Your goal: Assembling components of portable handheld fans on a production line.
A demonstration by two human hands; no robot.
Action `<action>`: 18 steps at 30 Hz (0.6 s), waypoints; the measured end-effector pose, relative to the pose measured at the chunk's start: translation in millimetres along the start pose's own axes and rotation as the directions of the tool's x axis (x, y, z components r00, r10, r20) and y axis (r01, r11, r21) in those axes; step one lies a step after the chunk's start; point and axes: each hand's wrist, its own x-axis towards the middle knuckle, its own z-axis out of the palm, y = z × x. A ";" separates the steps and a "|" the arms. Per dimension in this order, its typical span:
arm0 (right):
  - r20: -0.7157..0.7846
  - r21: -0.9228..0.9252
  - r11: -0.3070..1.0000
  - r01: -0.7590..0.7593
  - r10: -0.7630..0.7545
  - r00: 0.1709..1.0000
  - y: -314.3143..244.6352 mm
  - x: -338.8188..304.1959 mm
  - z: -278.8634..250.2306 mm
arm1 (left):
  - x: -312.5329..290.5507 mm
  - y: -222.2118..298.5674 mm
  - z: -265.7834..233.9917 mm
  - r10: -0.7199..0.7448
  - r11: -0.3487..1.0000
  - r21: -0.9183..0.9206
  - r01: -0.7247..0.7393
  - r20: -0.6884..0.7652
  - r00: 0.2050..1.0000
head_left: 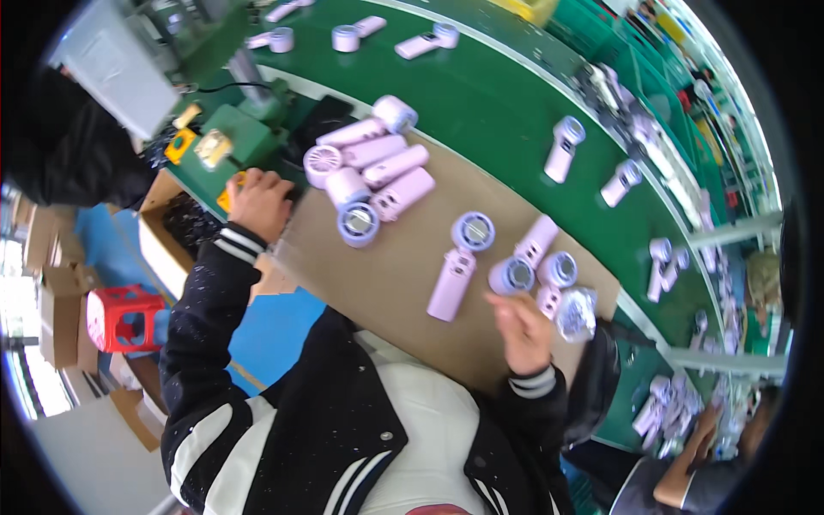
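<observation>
My left hand (261, 206) lies at the front of a green bench machine (239, 137), back up and fingers slightly apart. A yellow block (227, 194) shows beside its fingertips. My right hand (524, 335) hovers over the brown work mat with loosely extended fingers, slightly blurred and holding nothing visible. Just left of it, a lilac handheld fan (451, 285) lies with its round head away from me. Two more fans, one lilac (513, 275) and another (560, 269), are beyond the right hand. A clear crinkled plastic bag (576, 316) lies to its right.
A heap of lilac fans (369, 163) covers the mat's far left. More fans (562, 150) lie along the green conveyor (489, 112). A box of small black parts (190, 225) and a red stool (124, 318) are at left. Another person's arm (687, 476) shows at lower right.
</observation>
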 end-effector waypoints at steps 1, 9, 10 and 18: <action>-0.006 0.001 1.000 0.010 -0.010 1.000 1.9 7.7 10.5 | -0.9 1.4 -0.8 -0.014 1.000 0.004 0.014 0.003 1.000; -0.059 0.310 0.943 -0.122 0.148 0.987 25.0 34.0 48.9 | 9.1 9.7 -3.1 -0.145 0.989 -0.027 0.147 0.054 0.988; -0.035 0.373 0.917 -0.141 0.166 0.986 24.1 34.1 50.7 | 9.5 10.7 -4.3 -0.177 0.984 -0.025 0.179 0.057 0.982; -0.178 -0.071 0.994 0.077 -0.089 0.980 27.4 34.8 54.4 | 0.9 78.5 -52.6 -0.474 0.697 -0.708 0.115 -0.335 0.814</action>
